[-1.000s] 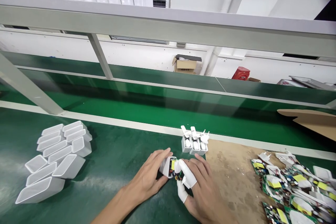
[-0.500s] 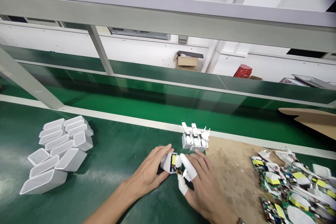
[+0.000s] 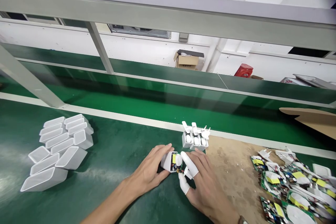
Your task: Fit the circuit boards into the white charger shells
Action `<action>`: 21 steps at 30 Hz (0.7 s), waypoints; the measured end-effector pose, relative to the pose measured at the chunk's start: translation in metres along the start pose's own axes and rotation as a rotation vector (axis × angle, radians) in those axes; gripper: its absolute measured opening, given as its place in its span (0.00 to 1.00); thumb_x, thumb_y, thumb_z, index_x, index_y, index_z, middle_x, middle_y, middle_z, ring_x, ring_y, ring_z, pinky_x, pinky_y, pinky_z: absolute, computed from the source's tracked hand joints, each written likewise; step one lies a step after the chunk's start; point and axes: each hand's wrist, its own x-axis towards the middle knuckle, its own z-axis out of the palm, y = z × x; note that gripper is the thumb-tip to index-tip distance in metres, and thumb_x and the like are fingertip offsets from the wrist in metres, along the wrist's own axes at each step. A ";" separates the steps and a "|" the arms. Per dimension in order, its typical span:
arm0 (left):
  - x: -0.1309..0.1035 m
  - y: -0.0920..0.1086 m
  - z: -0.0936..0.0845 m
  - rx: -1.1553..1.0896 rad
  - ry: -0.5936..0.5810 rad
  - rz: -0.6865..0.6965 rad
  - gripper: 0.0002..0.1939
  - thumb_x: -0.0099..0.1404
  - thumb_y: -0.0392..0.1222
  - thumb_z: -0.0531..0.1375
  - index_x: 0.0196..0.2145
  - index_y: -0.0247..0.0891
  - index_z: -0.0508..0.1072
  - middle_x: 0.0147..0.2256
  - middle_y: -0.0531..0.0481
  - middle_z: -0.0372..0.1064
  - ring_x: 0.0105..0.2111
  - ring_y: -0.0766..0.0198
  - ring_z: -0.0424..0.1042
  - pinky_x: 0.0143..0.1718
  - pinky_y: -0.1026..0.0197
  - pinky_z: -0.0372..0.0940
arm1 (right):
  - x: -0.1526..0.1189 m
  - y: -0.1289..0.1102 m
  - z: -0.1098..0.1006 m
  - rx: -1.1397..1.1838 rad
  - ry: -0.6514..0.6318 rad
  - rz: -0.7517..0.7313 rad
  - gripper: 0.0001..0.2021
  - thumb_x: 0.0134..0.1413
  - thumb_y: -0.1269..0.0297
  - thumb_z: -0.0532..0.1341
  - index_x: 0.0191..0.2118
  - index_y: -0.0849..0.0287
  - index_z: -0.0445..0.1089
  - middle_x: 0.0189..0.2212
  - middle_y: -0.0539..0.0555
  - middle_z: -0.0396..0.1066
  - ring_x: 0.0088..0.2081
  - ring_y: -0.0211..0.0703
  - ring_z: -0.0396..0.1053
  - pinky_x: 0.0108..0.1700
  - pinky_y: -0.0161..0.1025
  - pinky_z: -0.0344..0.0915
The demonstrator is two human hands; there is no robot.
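Observation:
Near the bottom centre, my left hand (image 3: 149, 169) grips a white plastic case (image 3: 166, 161) between thumb and fingers. A circuit board (image 3: 174, 161) with a yellow label and a round white part sits partly in the case's open side. White covers are on the thumb and a finger of my right hand (image 3: 201, 178); these fingers are closed on the board's right side, by a small white plug piece (image 3: 187, 173). Just beyond my hands stand three filled white cases (image 3: 195, 142) with white plug parts on top.
Several open white cases (image 3: 56, 144) are grouped at the left on the green table (image 3: 105, 147). At the right, a pile of circuit boards (image 3: 296, 185) lies by brown board (image 3: 231, 168). A pale metal frame (image 3: 168, 10) crosses above.
The view has shifted very slightly. Both hands keep hold of the case and the board, with only a tiny movement of my right fingers.

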 end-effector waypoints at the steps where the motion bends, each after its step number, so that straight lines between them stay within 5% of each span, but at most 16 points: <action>1: 0.000 0.000 0.000 0.002 0.007 0.006 0.42 0.72 0.30 0.61 0.74 0.52 0.47 0.64 0.41 0.66 0.66 0.50 0.65 0.66 0.44 0.67 | -0.001 0.000 -0.001 0.018 -0.019 0.011 0.30 0.63 0.77 0.57 0.70 0.65 0.58 0.56 0.64 0.74 0.59 0.60 0.69 0.62 0.65 0.71; 6: -0.001 0.002 -0.001 0.010 0.030 0.066 0.38 0.73 0.30 0.60 0.73 0.50 0.51 0.63 0.40 0.68 0.65 0.49 0.66 0.65 0.44 0.68 | -0.004 0.004 -0.005 0.088 -0.094 -0.010 0.35 0.62 0.78 0.56 0.74 0.64 0.53 0.61 0.64 0.71 0.64 0.60 0.66 0.64 0.63 0.71; 21: 0.002 0.003 -0.005 0.014 0.023 0.057 0.40 0.73 0.30 0.60 0.74 0.49 0.49 0.62 0.40 0.68 0.63 0.51 0.68 0.63 0.46 0.70 | -0.007 0.006 -0.001 0.100 -0.007 0.008 0.31 0.61 0.76 0.56 0.70 0.61 0.58 0.57 0.64 0.73 0.62 0.60 0.70 0.62 0.62 0.74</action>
